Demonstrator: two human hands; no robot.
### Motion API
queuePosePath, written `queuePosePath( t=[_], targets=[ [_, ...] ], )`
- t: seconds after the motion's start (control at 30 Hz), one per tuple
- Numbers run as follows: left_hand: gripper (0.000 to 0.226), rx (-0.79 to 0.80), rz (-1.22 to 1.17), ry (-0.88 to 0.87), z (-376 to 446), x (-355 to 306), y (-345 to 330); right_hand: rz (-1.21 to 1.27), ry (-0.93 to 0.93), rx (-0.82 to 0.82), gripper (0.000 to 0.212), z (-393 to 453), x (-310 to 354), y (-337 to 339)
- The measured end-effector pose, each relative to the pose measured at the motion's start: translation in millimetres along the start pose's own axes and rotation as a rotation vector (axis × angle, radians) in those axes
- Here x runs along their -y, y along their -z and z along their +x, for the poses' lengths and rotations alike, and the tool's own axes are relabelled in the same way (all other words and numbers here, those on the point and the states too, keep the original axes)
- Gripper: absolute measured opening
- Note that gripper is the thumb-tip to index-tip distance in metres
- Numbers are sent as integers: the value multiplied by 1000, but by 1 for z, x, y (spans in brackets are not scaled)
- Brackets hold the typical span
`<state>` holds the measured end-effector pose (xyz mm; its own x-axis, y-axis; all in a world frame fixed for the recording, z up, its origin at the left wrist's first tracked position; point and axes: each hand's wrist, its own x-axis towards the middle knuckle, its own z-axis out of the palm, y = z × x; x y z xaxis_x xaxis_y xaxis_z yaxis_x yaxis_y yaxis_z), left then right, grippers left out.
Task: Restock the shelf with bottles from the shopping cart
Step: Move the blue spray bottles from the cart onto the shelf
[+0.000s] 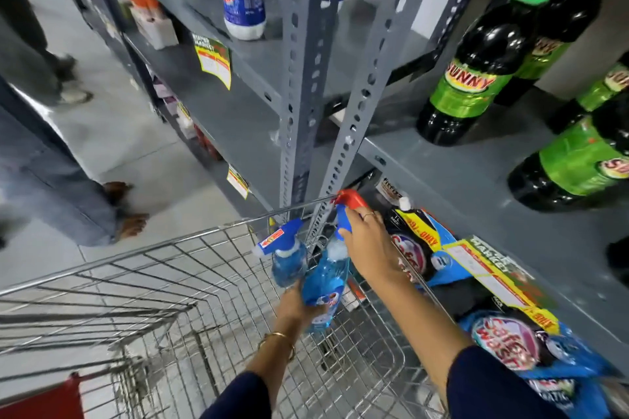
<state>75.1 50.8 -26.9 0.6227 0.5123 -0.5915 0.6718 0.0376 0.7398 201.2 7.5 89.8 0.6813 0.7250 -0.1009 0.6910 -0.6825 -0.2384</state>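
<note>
Two blue spray bottles held over the shopping cart point(163, 286) beside the grey shelf point(452, 173).

The right hand point(366, 241) is closed around the blue trigger neck of a spray bottle point(328, 279) just above the cart's far rim; the left hand point(296, 304) wraps its lower body. A second spray bottle point(286, 257) stands beside it, over the cart. On the shelf above the cart stand dark bottles point(476, 78) with green labels reading "SUNNY". Blue pouches point(422, 248) lie on the shelf below; their lettering is too blurred to read.
</note>
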Motion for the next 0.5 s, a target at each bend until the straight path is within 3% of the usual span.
queuePosePath(
  t=[0.23,0.5],
  targets=[
    [38,-101,87,-28,-8,4,0,262,-147,-124,57,-12,-5,0],
    [34,-144,114,-129,-61,7,12,622,-284,-6,42,-46,-18,26]
  ],
)
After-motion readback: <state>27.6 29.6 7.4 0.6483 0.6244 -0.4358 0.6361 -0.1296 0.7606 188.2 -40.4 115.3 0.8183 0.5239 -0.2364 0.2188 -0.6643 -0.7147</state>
